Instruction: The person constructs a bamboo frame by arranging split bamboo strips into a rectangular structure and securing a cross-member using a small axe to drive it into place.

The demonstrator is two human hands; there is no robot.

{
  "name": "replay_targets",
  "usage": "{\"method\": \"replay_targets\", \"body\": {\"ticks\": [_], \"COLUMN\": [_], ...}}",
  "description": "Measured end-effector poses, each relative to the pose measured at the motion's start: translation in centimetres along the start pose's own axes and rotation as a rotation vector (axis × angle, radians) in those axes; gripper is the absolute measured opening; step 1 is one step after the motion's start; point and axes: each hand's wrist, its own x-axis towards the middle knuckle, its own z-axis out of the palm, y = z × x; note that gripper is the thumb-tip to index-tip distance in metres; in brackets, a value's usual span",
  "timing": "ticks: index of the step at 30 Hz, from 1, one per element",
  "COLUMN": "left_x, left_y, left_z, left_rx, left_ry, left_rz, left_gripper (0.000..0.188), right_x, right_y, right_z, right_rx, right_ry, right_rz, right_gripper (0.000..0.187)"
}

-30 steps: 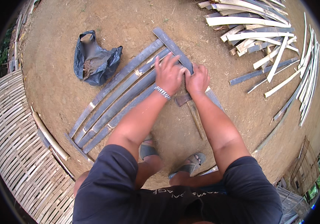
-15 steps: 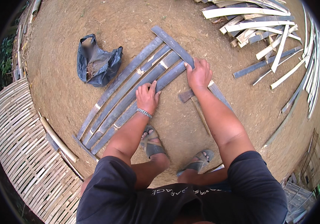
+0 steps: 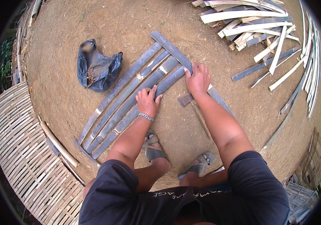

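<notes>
Several dark split-bamboo slats (image 3: 121,96) lie side by side on the ground, with gaps between them. Across their far ends rests a bamboo crosspiece (image 3: 172,51), and a thinner strip (image 3: 87,153) lies at their near left ends. My left hand (image 3: 148,102) lies on the lower slats, fingers spread, thumb apart. My right hand (image 3: 198,79) is closed round the right end of the crosspiece, its thumb against the end of the lowest slat. Below my right wrist lies a hatchet (image 3: 185,99) on the soil, its handle partly behind my forearm. Another bamboo piece (image 3: 219,99) shows beyond that forearm.
A black plastic bag (image 3: 106,71) with small brown bits inside stands left of the slats. Split bamboo (image 3: 254,28) is piled at the far right, with long pale strips (image 3: 312,71) beside it. At left are a slatted bamboo panel (image 3: 29,150) and a bamboo pole (image 3: 59,144).
My left thumb has spread slightly away from its fingers. Both hands stay on the bamboo, and the whole view has shifted a little.
</notes>
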Motion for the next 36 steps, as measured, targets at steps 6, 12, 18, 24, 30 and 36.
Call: {"method": "replay_targets", "body": {"ticks": [6, 12, 18, 24, 30, 36], "left_x": [1.5, 10.4, 12.7, 12.7, 12.7, 12.3], "left_y": [1.3, 5.5, 5.8, 6.2, 6.4, 6.2], "left_z": [-0.1, 1.0, 3.0, 3.0, 2.8, 3.9], "left_rx": [-0.164, -0.048, 0.081, -0.007, -0.089, -0.094], "left_ry": [0.036, -0.042, -0.256, -0.267, -0.272, -0.236], "left_rz": [0.052, 0.29, 0.359, 0.315, 0.246, 0.247], "left_gripper": [0.056, 0.062, 0.064, 0.068, 0.068, 0.061], "right_x": [0.0, 0.1, 0.1, -0.1, 0.5, 1.2], "right_y": [0.9, 0.9, 0.8, 1.8, 3.7, 3.3], "right_z": [-0.1, 0.1, 0.4, 0.8, 1.2, -1.2], "right_rx": [-0.042, -0.01, 0.027, 0.02, 0.127, -0.09], "right_ry": [0.043, -0.022, -0.087, -0.038, -0.026, -0.14], "right_rz": [-0.041, -0.043, -0.063, -0.147, -0.262, -0.215], "right_gripper": [0.048, 0.05, 0.056, 0.064, 0.056, 0.045]}}
